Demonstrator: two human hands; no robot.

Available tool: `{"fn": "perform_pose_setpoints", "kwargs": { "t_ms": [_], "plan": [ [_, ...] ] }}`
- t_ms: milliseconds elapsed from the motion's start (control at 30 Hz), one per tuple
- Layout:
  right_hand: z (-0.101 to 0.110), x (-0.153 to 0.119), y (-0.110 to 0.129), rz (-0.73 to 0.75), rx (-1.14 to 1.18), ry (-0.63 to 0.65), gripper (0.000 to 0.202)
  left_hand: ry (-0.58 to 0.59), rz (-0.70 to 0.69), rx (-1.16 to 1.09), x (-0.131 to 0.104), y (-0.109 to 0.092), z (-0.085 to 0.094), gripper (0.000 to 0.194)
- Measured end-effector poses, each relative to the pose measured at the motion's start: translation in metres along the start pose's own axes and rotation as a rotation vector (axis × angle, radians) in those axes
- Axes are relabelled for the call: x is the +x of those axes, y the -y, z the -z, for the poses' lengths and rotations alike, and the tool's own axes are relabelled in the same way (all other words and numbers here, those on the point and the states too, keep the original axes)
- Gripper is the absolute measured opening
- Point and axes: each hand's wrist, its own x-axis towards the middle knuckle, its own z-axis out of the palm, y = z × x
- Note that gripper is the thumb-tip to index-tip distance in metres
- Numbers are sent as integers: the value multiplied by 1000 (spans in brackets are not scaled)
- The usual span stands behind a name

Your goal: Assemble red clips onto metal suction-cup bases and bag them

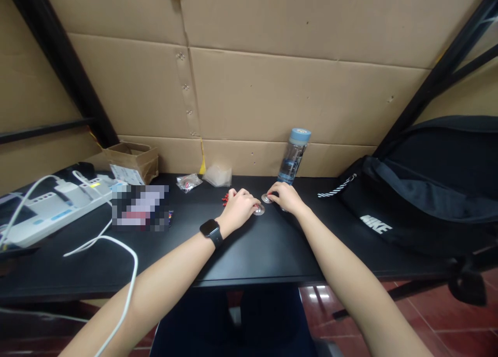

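Two bare hands are working close together on the black worktop (249, 258), both just in front of the bottle (293, 157) with the blue lid, on the wearer's side of it. The left hand (243, 207) is curling over with its fingertips pinching a small red part at the middle of the left clear disc (259, 209), which is lying low at the worktop, in front of the bottle and to its left. The right hand (285, 195) is pinching the right clear disc (266, 198) near its reddish middle, a little closer to the bottle. The two discs are sitting near each other, with a narrow gap showing between them. Something clear is also peeking out beneath the right hand, too hidden to make out.

Left of the bottle, a cluster of red pieces (224, 199) is lying just beside the left hand. Beyond them, a whitish translucent bag (218, 176) and a small clear packet (189, 182) are resting near the cardboard wall (249, 97). Farther left of the bottle, an open cardboard box (134, 160), a pixelated item (140, 207) and a white power strip (58, 206) are occupying the worktop. Right of the bottle, a black backpack (420, 191) is lying with a striped cord (336, 187) stretching toward the bottle.
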Motion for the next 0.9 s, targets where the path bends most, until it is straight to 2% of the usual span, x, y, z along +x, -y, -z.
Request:
{"fn": "perform_pose_setpoints", "kwargs": {
  "t_ms": [367, 600, 767, 900],
  "plan": [
    [2, -1, 2, 23, 101, -71, 9, -60, -21, 100, -1, -3, 1, 26],
    [23, -6, 31, 125, 325, -222, 11, -136, 2, 182, -5, -7, 15, 20],
    [30, -9, 42, 112, 334, -183, 12, -244, 118, 149, -4, -8, 23, 20],
    [28, -9, 48, -31, 504, -217, 17, -355, 266, 59, -1, -3, 26, 21]
  ]
}}
